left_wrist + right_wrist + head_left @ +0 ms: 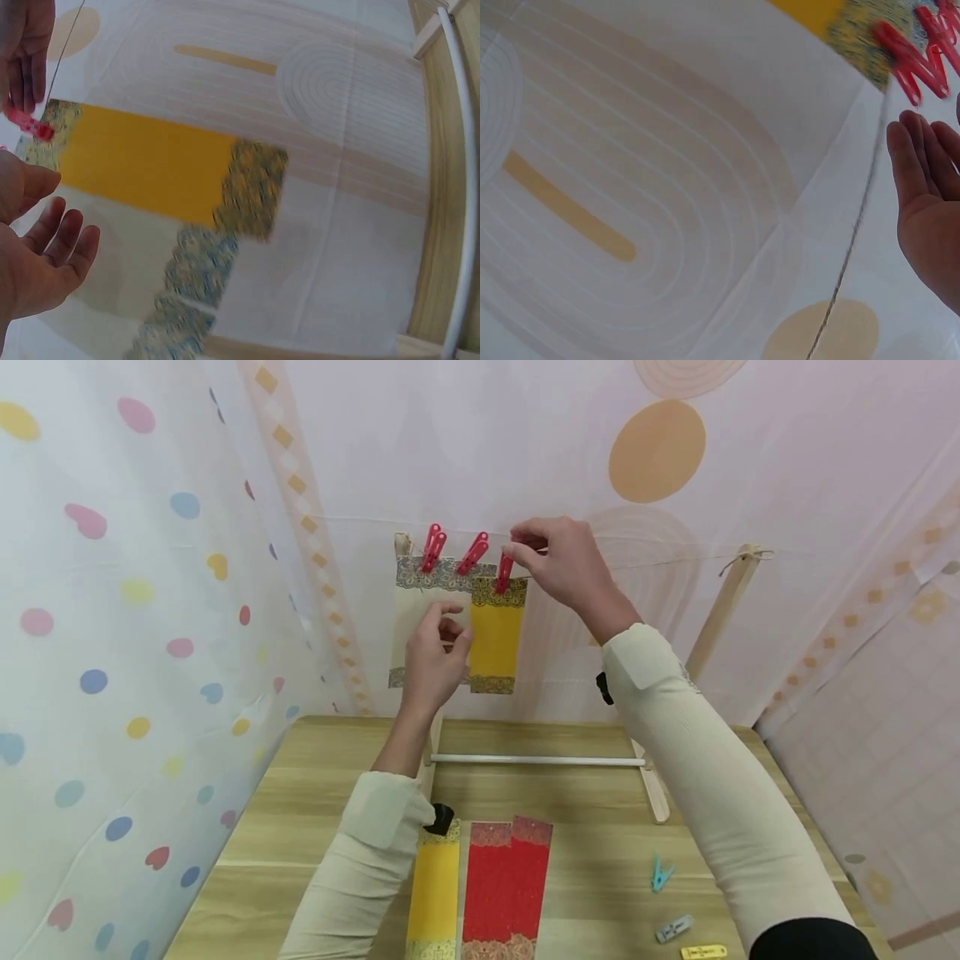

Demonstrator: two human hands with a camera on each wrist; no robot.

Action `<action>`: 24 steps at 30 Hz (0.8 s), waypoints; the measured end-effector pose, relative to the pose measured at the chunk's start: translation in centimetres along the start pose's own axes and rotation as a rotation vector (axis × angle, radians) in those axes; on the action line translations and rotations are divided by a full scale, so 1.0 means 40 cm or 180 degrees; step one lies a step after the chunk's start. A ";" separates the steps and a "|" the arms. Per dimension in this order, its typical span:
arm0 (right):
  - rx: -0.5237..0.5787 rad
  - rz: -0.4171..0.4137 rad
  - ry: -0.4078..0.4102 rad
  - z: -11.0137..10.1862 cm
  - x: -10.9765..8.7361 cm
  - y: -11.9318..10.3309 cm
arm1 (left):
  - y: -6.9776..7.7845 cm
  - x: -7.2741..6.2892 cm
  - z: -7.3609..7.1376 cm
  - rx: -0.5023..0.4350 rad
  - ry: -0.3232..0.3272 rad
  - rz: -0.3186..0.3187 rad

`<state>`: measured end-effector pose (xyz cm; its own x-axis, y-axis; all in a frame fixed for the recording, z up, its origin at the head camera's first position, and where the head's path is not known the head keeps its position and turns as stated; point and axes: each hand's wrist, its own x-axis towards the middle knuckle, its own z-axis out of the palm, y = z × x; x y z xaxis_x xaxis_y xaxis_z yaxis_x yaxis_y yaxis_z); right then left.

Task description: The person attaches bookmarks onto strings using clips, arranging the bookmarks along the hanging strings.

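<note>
A yellow paper strip with dark patterned ends [496, 631] hangs from a thin string under a red clothespin [503, 578]. My right hand [564, 560] is at the top of that clothespin; a small gap shows between its fingertips and the spread clothespin handles in the right wrist view. Cream paper with grey patterned borders [414, 618] hangs to the left, under two more red clothespins [433, 550]. My left hand [437, 656] is in front of the cream paper, beside the yellow strip's left edge, fingers loosely bent and holding nothing.
The string is tied to a wooden post [723, 610]; a white rod [536, 761] joins the frame's feet. On the table [255, 868] lie a yellow strip [435, 893], red strips [502, 889], and blue [661, 875], grey [674, 929] and yellow [703, 952] clothespins. Patterned curtains [150, 568] surround it.
</note>
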<state>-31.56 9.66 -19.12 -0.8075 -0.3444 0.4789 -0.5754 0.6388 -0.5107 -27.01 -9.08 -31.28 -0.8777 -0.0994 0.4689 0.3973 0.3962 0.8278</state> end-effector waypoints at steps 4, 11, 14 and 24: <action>0.0050 -0.0115 0.0245 -0.020 -0.032 0.008 | -0.029 -0.032 -0.028 0.0024 -0.0003 -0.0103; 0.0292 -0.0320 0.0785 -0.039 -0.099 0.042 | -0.078 -0.077 -0.080 0.0166 0.0045 -0.0232; 0.0334 -0.0431 0.0908 -0.037 -0.134 0.056 | -0.089 -0.093 -0.097 0.0292 -0.0012 -0.0263; -0.0138 -0.0592 0.0891 -0.031 -0.277 0.109 | -0.134 -0.181 -0.138 0.1145 -0.0653 -0.0451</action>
<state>-24.96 17.13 -25.76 -0.6188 -0.2594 0.7415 -0.6985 0.6136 -0.3682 -21.28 -15.51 -37.41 -0.9663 -0.0066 0.2573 0.1824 0.6880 0.7024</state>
